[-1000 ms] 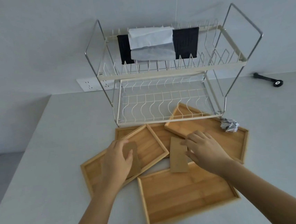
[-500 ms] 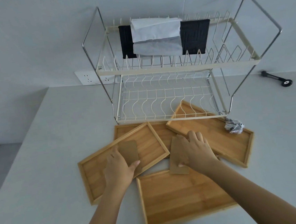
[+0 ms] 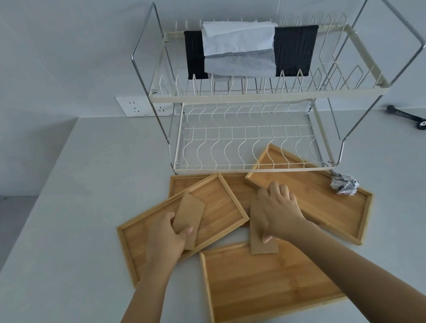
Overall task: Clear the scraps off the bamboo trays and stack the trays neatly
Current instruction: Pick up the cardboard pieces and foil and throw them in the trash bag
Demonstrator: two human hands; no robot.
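Honey-coloured bamboo trays (image 3: 267, 281), their boards striped with lengthwise grain, lie on a pale grey-white table (image 3: 81, 205) with two plain tan cardboard scraps (image 3: 188, 215). A crumpled silver-grey foil ball (image 3: 344, 184) sits on one tray. Behind, a cream and chrome wire rack (image 3: 252, 95) holds a black cloth (image 3: 296, 49) and white-and-grey paper (image 3: 240, 46).

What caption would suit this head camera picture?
Left hand and right hand each grip a cardboard scrap above scattered bamboo trays.
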